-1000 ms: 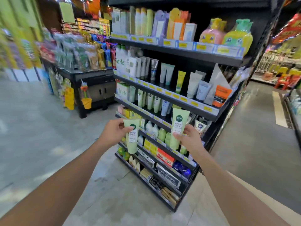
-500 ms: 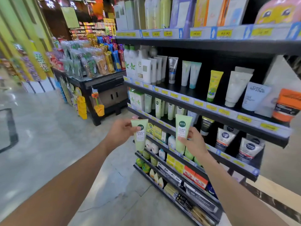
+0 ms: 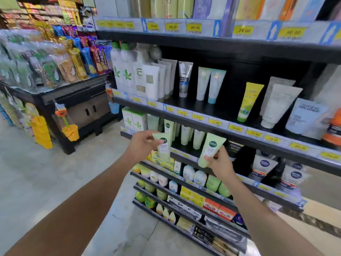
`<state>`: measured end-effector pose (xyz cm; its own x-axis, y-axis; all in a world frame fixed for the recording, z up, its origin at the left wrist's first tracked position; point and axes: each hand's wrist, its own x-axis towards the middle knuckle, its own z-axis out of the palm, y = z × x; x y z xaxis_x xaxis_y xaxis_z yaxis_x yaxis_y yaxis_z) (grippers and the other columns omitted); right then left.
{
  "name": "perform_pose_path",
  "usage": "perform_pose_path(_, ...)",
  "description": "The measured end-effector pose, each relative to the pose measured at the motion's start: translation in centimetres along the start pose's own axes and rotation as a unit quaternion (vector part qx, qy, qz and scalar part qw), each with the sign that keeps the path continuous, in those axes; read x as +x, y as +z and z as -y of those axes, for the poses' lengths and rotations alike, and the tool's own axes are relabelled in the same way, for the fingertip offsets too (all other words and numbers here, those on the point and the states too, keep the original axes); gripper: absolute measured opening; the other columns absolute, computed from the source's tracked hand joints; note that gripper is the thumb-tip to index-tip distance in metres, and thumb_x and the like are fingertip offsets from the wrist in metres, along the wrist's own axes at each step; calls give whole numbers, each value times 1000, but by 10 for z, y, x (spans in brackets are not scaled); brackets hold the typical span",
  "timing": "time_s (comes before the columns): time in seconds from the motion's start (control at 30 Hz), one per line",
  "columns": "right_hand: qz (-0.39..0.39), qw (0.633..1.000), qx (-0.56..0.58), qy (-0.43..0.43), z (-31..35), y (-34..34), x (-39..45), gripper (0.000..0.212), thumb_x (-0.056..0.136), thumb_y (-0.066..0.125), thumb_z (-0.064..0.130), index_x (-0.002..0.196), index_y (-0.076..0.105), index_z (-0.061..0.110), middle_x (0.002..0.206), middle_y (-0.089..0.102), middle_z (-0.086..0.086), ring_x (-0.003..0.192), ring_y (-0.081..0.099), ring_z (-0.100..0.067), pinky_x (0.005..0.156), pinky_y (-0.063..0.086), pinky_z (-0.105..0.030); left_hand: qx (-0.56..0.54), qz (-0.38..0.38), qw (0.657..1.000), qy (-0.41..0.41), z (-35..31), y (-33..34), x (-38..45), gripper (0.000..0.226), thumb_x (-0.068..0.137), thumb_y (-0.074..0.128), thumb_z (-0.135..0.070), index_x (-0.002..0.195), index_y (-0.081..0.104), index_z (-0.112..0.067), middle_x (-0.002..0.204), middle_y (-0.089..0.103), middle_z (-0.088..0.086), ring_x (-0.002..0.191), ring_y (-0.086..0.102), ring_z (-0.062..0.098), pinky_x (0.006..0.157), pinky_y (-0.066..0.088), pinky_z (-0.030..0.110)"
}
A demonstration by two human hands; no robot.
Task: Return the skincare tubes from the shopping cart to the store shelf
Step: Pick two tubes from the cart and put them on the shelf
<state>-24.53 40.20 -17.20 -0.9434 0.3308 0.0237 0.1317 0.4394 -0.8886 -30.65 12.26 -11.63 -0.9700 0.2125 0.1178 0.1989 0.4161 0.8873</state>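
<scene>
the left hand pinches a pale green tube by its upper edge, cap down, just before the shelf row of matching tubes. the right hand grips a second green tube near its cap. best to seat each tube cap down in a free gap, label outward, one hand at a time

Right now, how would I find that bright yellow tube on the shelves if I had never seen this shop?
Start at the tall black shelf unit and find the second shelf from the top, the one above both hands. Toward its right side stands the yellow tube, cap down with a green bottom. Its neighbours are all white, grey or pale blue, so it is the only yellow one there.
</scene>
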Motion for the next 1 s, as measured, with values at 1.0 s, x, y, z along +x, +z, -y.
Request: perform_pose_path(1.0, -91, 991, -101, 20, -32, 45, 65, 26, 93, 62, 6, 117, 57, 14, 117, 61, 0, 107, 61, -18, 95, 52, -37, 46, 75, 994, 69, 72, 82, 141, 20, 98, 56, -18, 117, 63, -16, 102, 63, -2, 93, 55, 11, 64, 39, 6)
